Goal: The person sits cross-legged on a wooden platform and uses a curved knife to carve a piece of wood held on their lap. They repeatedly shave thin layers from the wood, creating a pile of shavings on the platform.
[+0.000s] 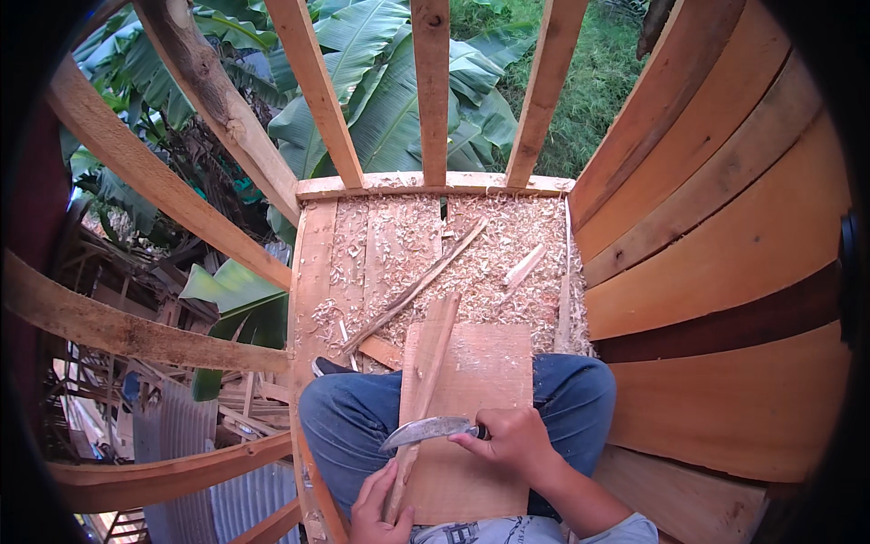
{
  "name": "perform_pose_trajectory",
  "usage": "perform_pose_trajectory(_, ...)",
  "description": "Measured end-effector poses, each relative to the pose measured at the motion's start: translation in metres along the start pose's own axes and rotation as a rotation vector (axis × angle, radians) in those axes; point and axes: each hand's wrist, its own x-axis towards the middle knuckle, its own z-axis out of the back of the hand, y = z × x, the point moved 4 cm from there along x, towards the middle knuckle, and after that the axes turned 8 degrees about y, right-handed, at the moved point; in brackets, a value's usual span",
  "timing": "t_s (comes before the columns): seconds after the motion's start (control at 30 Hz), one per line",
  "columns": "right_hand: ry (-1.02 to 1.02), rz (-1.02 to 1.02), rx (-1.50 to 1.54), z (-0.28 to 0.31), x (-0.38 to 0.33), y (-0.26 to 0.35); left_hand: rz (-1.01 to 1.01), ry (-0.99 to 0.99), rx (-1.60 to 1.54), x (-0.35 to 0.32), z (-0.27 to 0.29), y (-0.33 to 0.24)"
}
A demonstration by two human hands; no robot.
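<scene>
A flat wooden board [494, 372] rests across my lap. Lengthwise over its left side lies a long wooden stick [433, 358]. My left hand [376, 503] is closed around the stick's near end. In my right hand [515, 442] is a knife [426, 432], gripped by its dark handle. Its broad, curved metal blade points left and crosses over the stick, just beyond my left hand. Whether the edge touches the wood I cannot tell.
Curled wood shavings [489, 245] cover the plank floor. On them lie a long thin stick [426, 283] and a short pale wood piece [524, 266]. Wooden rails [431, 91] fence the far and left sides; a plank wall [716, 245] stands right. Banana leaves [362, 82] grow beyond.
</scene>
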Motion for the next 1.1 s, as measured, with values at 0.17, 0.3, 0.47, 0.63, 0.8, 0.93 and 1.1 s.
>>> perform_pose_trajectory(0.17,-0.023,-0.03,-0.163,0.013,0.027,-0.011,0.019,0.018,0.027,0.0,-0.002,0.0)
perform_pose_trajectory(0.3,-0.117,-0.038,-0.185,0.017,0.051,-0.031,0.078,0.085,-0.023,0.002,-0.001,0.016)
perform_pose_trajectory(0.47,-0.237,-0.19,-0.242,0.051,0.08,-0.059,0.039,0.069,-0.026,0.003,-0.001,0.022)
perform_pose_trajectory(0.63,-0.234,-0.383,-0.069,0.061,0.079,-0.073,-0.048,0.029,0.065,0.007,0.007,0.008)
perform_pose_trajectory(0.8,0.09,-0.046,-0.163,0.024,0.051,0.0,-0.018,0.053,0.023,0.012,0.005,0.013)
perform_pose_trajectory(0.93,-0.008,-0.095,-0.225,0.035,0.074,-0.021,-0.011,0.051,0.029,0.01,0.006,0.013)
perform_pose_trajectory(1.1,-0.174,-0.148,-0.309,0.061,0.101,-0.049,-0.024,0.04,0.01,0.013,0.008,0.013)
